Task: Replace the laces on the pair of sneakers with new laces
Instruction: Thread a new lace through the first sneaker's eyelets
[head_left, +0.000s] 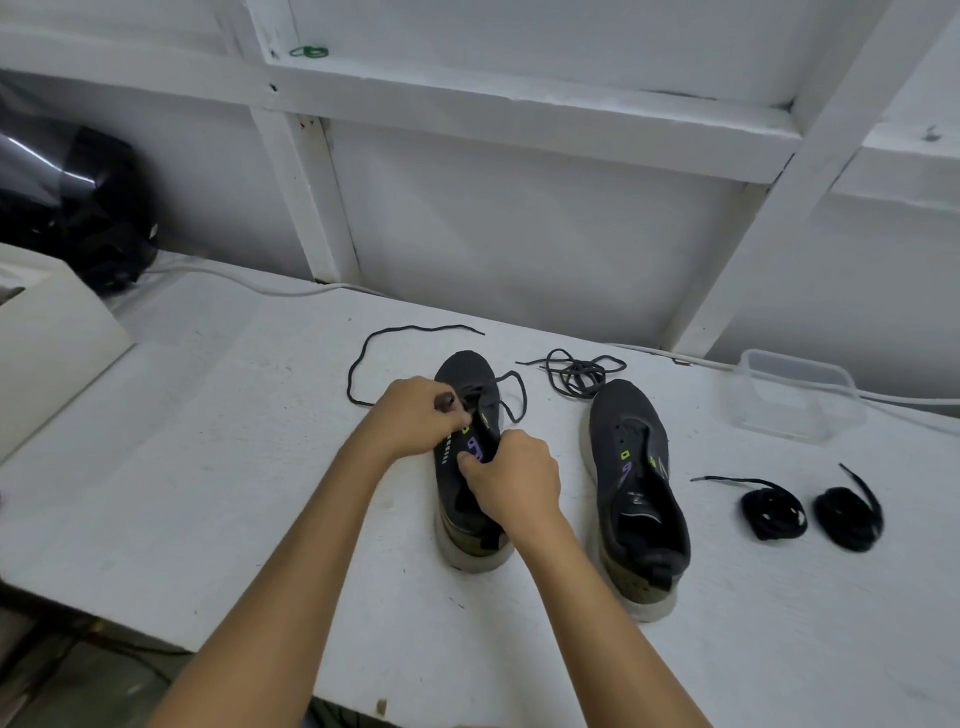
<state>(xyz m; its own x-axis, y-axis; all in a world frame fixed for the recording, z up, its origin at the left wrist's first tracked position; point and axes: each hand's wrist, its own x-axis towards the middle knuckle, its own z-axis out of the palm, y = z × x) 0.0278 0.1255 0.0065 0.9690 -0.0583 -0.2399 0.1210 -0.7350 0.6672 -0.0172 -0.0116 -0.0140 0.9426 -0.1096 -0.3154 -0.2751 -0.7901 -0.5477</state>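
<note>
Two dark grey knit sneakers with pale soles are set side by side on the white painted tabletop (218, 467), toes pointing away from the wearer of the camera. The left sneaker (464, 499) is being worked on by both hands. The left hand (415, 415) is curled over the sneaker's eyelet area, its fingertips pinching a dark grey lace (511, 397) near the tongue. The right hand (511, 480) is curled against the tongue and the opening of the same sneaker, thumb and fingers closed on its upper; whether lace is also pinched there cannot be told. The dark grey lace is partly threaded near the toe: one loop is thrown out to the right of the toe, and a long end trails in a curve over the tabletop to the left and behind. The right sneaker (636, 493) stands unlaced, well apart from the hands. A loose tangle of dark grey lace (576, 371) lies just beyond its toe. Two coiled black laces (774, 512) lie to its right, side by side. A clear plastic container (795, 395) sits farther back on the right.
</note>
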